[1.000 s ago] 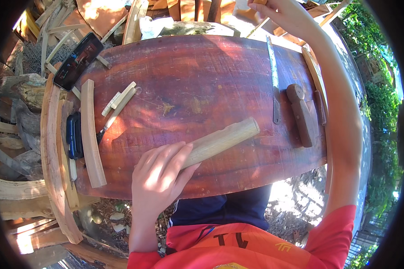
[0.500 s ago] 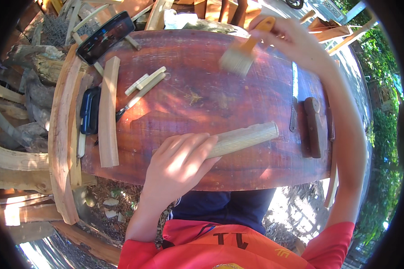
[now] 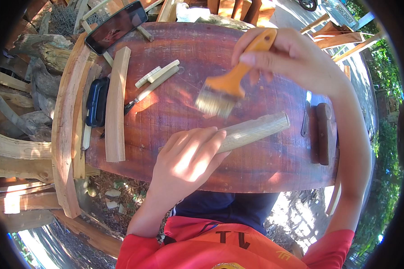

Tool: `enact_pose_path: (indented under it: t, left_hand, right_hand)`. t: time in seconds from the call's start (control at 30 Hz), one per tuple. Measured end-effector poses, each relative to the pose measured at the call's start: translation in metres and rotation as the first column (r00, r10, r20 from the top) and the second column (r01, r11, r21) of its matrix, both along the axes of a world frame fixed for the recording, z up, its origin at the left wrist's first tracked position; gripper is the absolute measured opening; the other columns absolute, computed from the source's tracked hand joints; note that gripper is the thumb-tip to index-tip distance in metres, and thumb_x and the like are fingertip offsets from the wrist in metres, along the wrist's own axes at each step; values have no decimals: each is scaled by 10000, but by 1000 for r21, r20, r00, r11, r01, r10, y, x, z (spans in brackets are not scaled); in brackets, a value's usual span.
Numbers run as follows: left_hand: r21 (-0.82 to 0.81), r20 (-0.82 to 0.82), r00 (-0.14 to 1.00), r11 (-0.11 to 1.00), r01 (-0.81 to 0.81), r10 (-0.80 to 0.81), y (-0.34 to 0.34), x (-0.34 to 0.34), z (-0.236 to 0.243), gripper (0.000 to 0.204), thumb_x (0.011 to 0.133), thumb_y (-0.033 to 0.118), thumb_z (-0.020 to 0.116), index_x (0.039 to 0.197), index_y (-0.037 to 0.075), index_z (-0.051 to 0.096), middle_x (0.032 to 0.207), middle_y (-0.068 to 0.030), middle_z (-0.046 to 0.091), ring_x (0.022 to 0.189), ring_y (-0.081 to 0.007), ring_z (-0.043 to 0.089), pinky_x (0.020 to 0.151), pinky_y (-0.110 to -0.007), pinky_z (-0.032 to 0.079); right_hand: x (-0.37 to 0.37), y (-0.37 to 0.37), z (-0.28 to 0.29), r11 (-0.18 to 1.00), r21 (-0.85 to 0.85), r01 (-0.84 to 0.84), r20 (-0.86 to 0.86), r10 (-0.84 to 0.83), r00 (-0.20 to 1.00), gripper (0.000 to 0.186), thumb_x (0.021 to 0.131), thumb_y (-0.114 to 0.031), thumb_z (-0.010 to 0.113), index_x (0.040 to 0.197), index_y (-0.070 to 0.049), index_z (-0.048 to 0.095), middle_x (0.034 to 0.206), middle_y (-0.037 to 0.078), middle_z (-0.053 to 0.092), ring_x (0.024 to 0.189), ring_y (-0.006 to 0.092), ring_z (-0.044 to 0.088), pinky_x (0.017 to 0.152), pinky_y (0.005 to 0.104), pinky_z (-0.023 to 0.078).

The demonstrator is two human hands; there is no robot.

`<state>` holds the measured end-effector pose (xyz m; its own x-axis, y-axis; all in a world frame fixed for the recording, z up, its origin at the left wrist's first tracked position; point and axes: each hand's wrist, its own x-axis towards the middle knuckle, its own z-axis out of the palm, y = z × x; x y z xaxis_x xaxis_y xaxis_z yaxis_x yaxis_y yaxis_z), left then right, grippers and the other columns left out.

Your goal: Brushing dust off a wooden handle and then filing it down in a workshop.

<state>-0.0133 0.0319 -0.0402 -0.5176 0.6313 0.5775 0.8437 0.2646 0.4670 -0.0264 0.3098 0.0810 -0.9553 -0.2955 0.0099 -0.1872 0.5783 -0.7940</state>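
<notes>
Your R hand (image 3: 283,56) has come in toward you vs ½ sec ago, bringing the paintbrush (image 3: 229,83) down from nr the far edge to just short of your L hand (image 3: 188,157); the wood piece (image 3: 258,132) is held at much the same slant. Taking the clock from the ctr of the tabletop (image 3: 197,175), 12 = far edge: your R hand is approx 2 o'clock, thumb & fingers pinched round the brush's orange handle, w/ no real gap. Brush sits approx 12–1, tilted, bristles pointing to 7, nr the wood & your L knuckles; can't tell how high above the top. Your L hand is at 7, fingers together & curled over one end of the wood piece, thumb along the near side. The bare end runs out to 4, its tip aimed 2–3. Round abt: curved wood strip (image 3: 117,105) at 9, w/ dark blue case (image 3: 98,102) just beyond it; phone (image 3: 116,28) propped out at 10; pale-handled tool (image 3: 155,83) also at 10 but closer in; thin metal blade (image 3: 306,114) at 3; dk brown wooden block (image 3: 324,134) beside it, 3–4.
</notes>
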Motion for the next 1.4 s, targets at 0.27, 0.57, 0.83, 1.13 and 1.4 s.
enact_pose_path:
  t: [0.27,0.57,0.83,1.13,1.4]
  left_hand:
    - [-12,-27,999,999,-35,35,1,-2,0,412,752,115,881,1131,78,725,1107,-53,736,973,-241,717,840,-379,565]
    - [-29,-7,998,998,-60,59,3,-1,0,434,750,107,884,1151,64,723,1101,-61,738,984,-251,714,852,-386,563]
    - [-20,-14,998,998,-57,56,4,-1,0,416,754,99,879,1139,57,727,1092,-69,738,972,-256,716,856,-393,569]
    - [-17,-2,999,999,-50,50,3,-2,1,410,754,96,877,1133,53,724,1087,-69,740,967,-259,717,845,-392,569]
    - [-24,17,998,998,-62,63,3,-2,0,388,759,105,874,1115,64,724,1089,-61,742,962,-258,719,834,-391,569]
  right_hand:
    - [-18,79,8,573,671,470,-553,-34,832,309,1061,-290,600,1138,-8,702,896,69,709,770,138,660,707,302,517]
    - [-9,109,-8,682,537,496,-468,-247,848,304,1083,-337,567,1182,-73,681,846,-2,644,720,73,573,664,243,438]
    - [9,128,-11,870,235,434,-212,-390,896,287,1081,-333,574,1180,-85,679,859,-16,646,749,68,563,663,259,448]
    - [24,132,1,837,212,504,-170,-476,863,328,1071,-323,584,1155,-27,700,883,-6,669,787,111,601,730,252,481]
    - [27,141,-12,771,374,515,-431,-347,833,306,1063,-313,599,1184,-48,690,864,0,634,783,87,568,749,267,460]
